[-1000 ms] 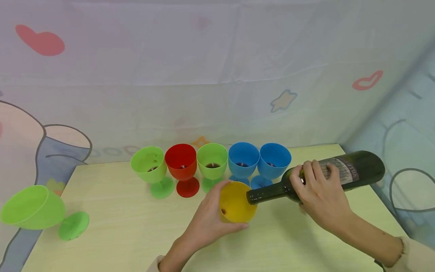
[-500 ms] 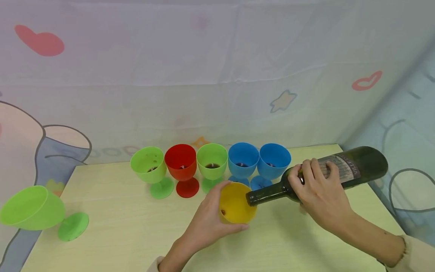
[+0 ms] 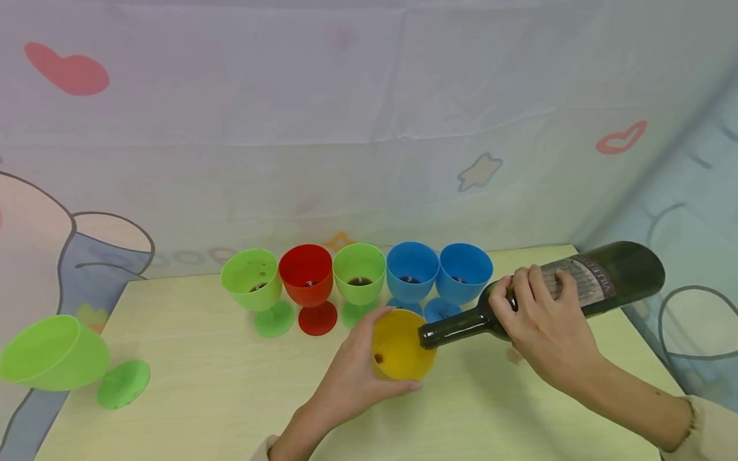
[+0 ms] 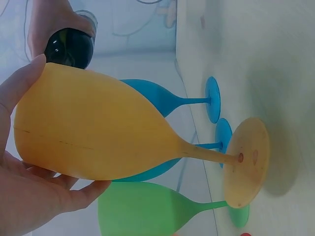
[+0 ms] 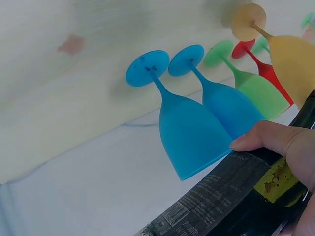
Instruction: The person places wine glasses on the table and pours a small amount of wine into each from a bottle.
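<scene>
My left hand [image 3: 360, 365] grips the bowl of a yellow plastic goblet [image 4: 98, 125], fingers and thumb around its sides. In the left wrist view the goblet's foot looks raised off the table. A small dark drop of liquid shows inside the bowl in the head view. My right hand [image 3: 548, 326] holds a dark green wine bottle [image 3: 625, 275] by its shoulder and body, thumb across the label in the right wrist view. Tilted, with its base higher, the bottle has its mouth over the goblet's right rim. I cannot make out a stream of liquid.
Along the table's back edge stand a green goblet [image 3: 252, 278], a red goblet [image 3: 307, 275], another green goblet [image 3: 359, 274] and two blue goblets [image 3: 412, 272], with dark liquid in them. One more green goblet [image 3: 57, 355] stands at the left of the pale wooden table [image 3: 202, 384].
The bottle's base has risen and shifted slightly right, so it tilts more, while its mouth stays at the goblet's rim. My left hand and the yellow goblet have hardly moved.
</scene>
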`<state>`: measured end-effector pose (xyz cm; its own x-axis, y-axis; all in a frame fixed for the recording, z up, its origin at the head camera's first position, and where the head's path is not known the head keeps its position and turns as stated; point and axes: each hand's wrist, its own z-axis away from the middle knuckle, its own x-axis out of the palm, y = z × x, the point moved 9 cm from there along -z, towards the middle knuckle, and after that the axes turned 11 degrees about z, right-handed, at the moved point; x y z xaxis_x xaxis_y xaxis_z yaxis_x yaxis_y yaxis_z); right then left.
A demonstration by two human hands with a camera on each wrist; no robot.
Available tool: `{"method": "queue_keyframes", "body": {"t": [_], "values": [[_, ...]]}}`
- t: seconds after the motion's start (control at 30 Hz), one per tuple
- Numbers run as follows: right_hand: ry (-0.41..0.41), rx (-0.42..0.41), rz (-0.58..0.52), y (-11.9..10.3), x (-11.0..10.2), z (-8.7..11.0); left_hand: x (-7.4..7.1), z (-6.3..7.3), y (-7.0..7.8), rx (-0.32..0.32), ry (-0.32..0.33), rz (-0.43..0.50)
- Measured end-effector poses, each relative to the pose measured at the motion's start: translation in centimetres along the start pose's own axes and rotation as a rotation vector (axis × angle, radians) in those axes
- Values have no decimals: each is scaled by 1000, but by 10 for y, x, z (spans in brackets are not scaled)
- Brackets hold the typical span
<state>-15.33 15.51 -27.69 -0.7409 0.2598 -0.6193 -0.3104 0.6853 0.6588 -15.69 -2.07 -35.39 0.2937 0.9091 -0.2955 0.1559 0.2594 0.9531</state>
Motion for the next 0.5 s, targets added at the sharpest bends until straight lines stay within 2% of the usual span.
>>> {"method": "queue_keyframes", "body": {"t": [0.33,0.5], "values": [[4,-1,12,2,-3,-1,1,0,1,14,-4,7],[12,1,5,3,-3,-1,1,0,-1,0,0,6]]}}
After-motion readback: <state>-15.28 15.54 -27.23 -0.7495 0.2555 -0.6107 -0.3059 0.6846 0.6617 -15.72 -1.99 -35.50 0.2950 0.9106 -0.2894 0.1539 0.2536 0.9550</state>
